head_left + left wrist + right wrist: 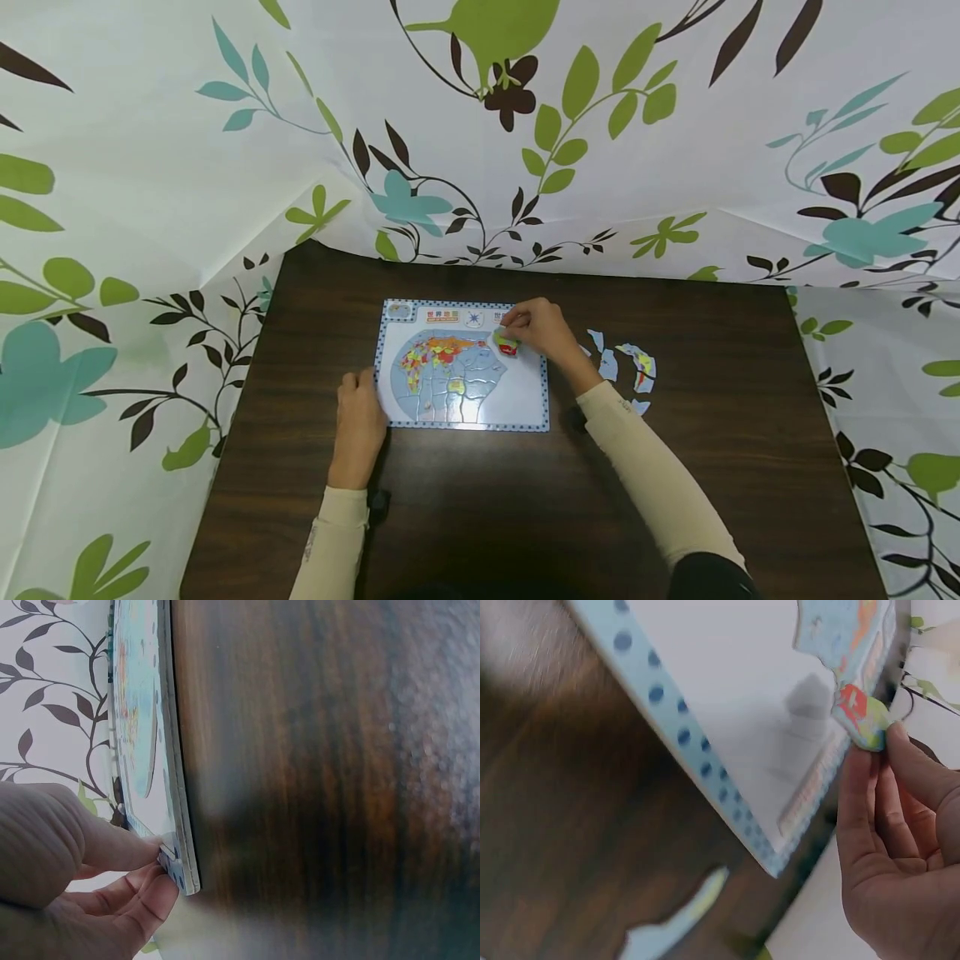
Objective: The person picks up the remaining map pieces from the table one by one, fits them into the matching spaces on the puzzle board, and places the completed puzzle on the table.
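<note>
A world map puzzle board [517, 400] with a dotted blue border lies on the dark table, its map partly filled with pieces. Between thumb and fingertips, my right hand [542, 327] pinches a red and green puzzle piece [862, 716] over the upper right of the map. In the right wrist view that piece is beside the filled section, and I cannot tell whether it touches the board. My left hand [358, 425] pinches the board's left edge near its lower corner, thumb on the border [176, 862] and fingers against the side.
Several loose puzzle pieces [608, 365] lie on the table right of the board, partly behind the right forearm. One loose curved piece [679, 919] shows near the board's corner in the right wrist view. A leaf-patterned cloth [480, 208] rises behind the table [720, 433].
</note>
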Demonstrator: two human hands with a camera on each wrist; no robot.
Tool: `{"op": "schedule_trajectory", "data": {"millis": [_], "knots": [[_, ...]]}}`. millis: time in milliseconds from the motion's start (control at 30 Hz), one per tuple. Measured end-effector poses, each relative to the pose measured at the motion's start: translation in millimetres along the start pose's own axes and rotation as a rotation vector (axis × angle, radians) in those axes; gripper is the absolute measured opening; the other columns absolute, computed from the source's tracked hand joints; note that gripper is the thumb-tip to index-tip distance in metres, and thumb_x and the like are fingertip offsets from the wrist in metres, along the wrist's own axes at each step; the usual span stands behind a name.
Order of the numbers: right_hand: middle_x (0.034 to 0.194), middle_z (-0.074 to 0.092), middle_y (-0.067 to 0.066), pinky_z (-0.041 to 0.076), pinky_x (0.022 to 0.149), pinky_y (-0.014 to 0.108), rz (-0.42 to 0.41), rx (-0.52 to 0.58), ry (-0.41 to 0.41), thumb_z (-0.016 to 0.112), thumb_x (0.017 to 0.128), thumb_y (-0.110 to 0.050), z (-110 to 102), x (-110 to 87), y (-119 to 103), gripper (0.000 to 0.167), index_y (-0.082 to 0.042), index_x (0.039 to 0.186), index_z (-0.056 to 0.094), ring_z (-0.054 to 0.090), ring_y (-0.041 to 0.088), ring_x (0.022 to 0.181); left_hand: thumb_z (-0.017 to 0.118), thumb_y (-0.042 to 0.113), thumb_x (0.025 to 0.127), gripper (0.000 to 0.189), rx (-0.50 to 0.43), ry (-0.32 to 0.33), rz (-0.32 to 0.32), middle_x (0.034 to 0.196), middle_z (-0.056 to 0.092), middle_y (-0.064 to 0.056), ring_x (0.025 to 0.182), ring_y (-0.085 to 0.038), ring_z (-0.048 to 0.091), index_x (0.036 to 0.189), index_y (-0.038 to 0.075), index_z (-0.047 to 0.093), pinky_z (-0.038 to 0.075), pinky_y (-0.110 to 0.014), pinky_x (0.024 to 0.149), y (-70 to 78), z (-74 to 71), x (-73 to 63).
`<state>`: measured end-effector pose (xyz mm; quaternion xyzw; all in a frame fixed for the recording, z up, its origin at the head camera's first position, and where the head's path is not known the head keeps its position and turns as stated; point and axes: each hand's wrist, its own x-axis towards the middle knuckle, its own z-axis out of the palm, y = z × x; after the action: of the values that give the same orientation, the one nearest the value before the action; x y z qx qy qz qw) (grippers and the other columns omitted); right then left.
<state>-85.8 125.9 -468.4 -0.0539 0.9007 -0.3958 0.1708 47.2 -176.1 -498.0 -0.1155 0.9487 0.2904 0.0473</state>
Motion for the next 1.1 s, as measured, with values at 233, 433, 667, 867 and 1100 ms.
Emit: {"op": "schedule_trajectory", "data": {"millis": [233,433,667,867,1100], "knots": [[0.098,0.082,0.010,0.057,0.084,0.036,0.049,0.007,-0.016,0.083,0.094,-0.014,17.3,7.7,10.9,0.014,-0.006,0.106,0.082,0.074,0.022,0.089,0.066,-0.015,0.095,0.046,0.006,-0.010,0.002,0.124,0.054,-0.036,0.116,-0.053,0.056,0.140,-0.014,0.056,0.053,-0.062,0.094,0.5,1.3,0.5],[0.099,0.080,0.011,0.055,0.079,0.030,0.034,-0.037,0.024,0.082,0.095,-0.013,25.3,6.4,11.3,0.014,-0.004,0.105,0.082,0.072,0.021,0.088,0.066,-0.012,0.097,0.045,0.007,-0.015,-0.005,0.124,0.054,-0.035,0.115,-0.051,0.055,0.141,-0.013,0.056,0.054,-0.061,0.093,0.4,2.3,1.1],[0.093,0.079,0.009,0.054,0.073,0.030,0.045,-0.054,0.087,0.081,0.096,-0.014,34.6,4.7,8.6,0.011,-0.005,0.103,0.081,0.070,0.019,0.083,0.064,-0.013,0.097,0.044,0.002,-0.015,-0.002,0.125,0.054,-0.035,0.117,-0.052,0.055,0.140,-0.014,0.055,0.053,-0.062,0.094,0.1,2.5,1.3],[0.091,0.077,0.007,0.055,0.076,0.034,0.044,-0.074,0.132,0.083,0.094,-0.015,40.0,1.8,5.4,0.011,-0.006,0.098,0.080,0.068,0.020,0.085,0.063,-0.013,0.097,0.043,0.002,-0.011,-0.003,0.125,0.054,-0.036,0.117,-0.052,0.055,0.139,-0.014,0.056,0.053,-0.063,0.094,0.8,1.7,2.0],[0.090,0.076,0.006,0.056,0.076,0.034,0.032,-0.102,0.177,0.084,0.094,-0.014,47.5,0.1,-0.2,0.011,-0.006,0.098,0.079,0.068,0.018,0.083,0.062,-0.016,0.096,0.045,0.019,-0.010,-0.014,0.125,0.053,-0.036,0.117,-0.053,0.055,0.140,-0.015,0.054,0.053,-0.063,0.094,0.3,1.4,2.2]]}}
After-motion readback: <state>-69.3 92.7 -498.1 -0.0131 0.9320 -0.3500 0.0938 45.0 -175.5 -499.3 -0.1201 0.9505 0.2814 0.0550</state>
